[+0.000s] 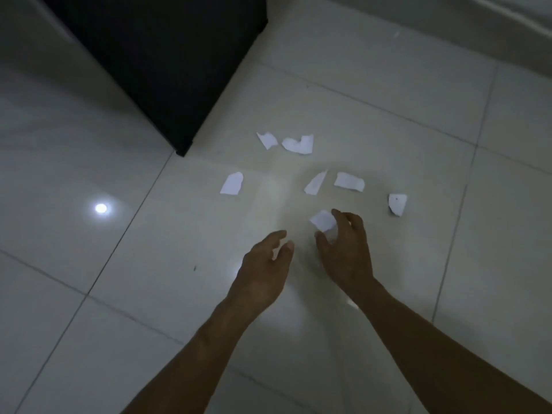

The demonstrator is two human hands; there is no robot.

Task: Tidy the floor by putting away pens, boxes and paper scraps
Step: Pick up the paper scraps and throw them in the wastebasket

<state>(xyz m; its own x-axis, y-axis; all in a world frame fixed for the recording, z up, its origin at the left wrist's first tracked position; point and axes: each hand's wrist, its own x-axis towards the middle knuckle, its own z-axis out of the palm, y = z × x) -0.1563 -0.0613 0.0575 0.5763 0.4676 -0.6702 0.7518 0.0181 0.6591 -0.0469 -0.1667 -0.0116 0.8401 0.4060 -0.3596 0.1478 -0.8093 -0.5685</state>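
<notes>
Two bare forearms reach in from the bottom edge over pale glossy floor tiles (388, 94). Left hand (263, 265) hovers palm-down, fingers loosely curled, holding nothing. Right hand (346, 249) sits just beside it, thumb and fingers curled round a white paper scrap (322, 220); scrap sticks out past the fingertips on the far side. Whether it has left the floor, cannot tell.

Six more scraps lie flat beyond the hands, apart from each other. Nearest: one to the right with a dark speck (398, 203). Middle row: a rounded piece at left (232, 183), a narrow sliver (315, 183), a wider crumpled piece (349, 181) just beside the sliver. Farthest: a small torn piece (267, 140) and a larger notched one (298, 144), near each other, close to the corner of a dark cabinet (155, 64).

Bright light spot (101, 208) reflects off a tile at left.
</notes>
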